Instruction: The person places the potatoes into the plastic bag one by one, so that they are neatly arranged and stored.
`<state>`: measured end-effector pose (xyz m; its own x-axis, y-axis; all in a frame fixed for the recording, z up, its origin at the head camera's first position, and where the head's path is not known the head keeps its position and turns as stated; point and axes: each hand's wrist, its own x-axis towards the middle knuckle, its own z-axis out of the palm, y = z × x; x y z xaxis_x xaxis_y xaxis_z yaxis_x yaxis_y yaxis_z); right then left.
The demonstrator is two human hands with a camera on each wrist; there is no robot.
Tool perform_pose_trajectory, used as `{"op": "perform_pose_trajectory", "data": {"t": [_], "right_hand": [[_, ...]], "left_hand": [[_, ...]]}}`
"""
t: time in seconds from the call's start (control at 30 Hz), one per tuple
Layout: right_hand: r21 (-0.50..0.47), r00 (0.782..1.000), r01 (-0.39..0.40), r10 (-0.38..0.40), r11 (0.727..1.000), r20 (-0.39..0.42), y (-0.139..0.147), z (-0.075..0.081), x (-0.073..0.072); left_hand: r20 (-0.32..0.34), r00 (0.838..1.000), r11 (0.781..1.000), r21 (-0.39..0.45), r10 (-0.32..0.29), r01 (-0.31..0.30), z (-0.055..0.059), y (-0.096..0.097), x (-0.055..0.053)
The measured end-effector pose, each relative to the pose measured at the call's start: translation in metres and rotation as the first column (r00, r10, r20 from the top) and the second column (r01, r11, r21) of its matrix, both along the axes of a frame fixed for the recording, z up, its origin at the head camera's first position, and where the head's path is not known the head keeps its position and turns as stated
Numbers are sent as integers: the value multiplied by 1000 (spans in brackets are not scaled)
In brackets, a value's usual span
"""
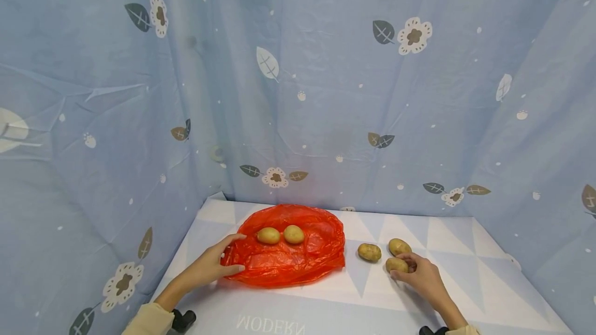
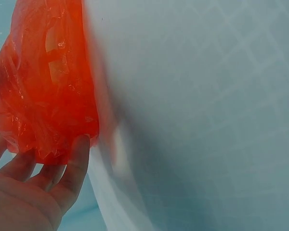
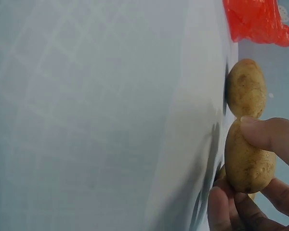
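Observation:
A wide red plastic bag point(image 1: 279, 265) is spread on the table, with two potatoes point(image 1: 268, 235) lying on its middle. At its left end my left hand point(image 1: 211, 262) holds the bag's edge, thumb and fingers set wide apart. The left wrist view shows the fingertips against the crinkled plastic; the bag hides some of them. My right hand point(image 1: 425, 277) grips a potato point(image 3: 248, 159) between thumb and fingers, to the right of the bag. Just behind that potato is another potato point(image 1: 399, 246), and a third potato point(image 1: 369, 252) lies to its left, nearer the bag.
The table point(image 1: 465, 273) has a pale cover with triangles and printed letters along the front. Blue patterned curtains point(image 1: 326, 92) stand behind it and at both sides. Dark wrist straps point(image 1: 183, 320) are on both wrists.

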<state>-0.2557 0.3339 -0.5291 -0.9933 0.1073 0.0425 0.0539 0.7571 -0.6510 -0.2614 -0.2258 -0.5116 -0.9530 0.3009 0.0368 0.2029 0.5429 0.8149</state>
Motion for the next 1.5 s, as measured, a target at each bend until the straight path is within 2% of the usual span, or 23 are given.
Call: {"op": "perform_pose_trajectory", "data": {"t": [0.27, 0.57, 0.8, 1.13, 1.5], "right_hand": [[26, 999, 19, -18, 999, -38, -3, 2, 0], [0, 998, 20, -20, 1000, -52, -8, 8, 0], [-4, 996, -5, 4, 1000, -85, -13, 11, 0], [4, 993, -20, 20, 1000, -115, -18, 12, 0], [-71, 991, -51, 42, 996, -126, -27, 15, -3]], "left_hand": [[8, 1000, 1000, 0, 5, -5, 1, 1, 1], [10, 1000, 1000, -3, 3, -3, 0, 2, 0], [15, 1000, 1000, 20, 5, -6, 1, 2, 1], [28, 999, 1000, 1, 19, -19, -2, 1, 1], [28, 999, 1000, 1, 21, -21, -1, 2, 1]]}}
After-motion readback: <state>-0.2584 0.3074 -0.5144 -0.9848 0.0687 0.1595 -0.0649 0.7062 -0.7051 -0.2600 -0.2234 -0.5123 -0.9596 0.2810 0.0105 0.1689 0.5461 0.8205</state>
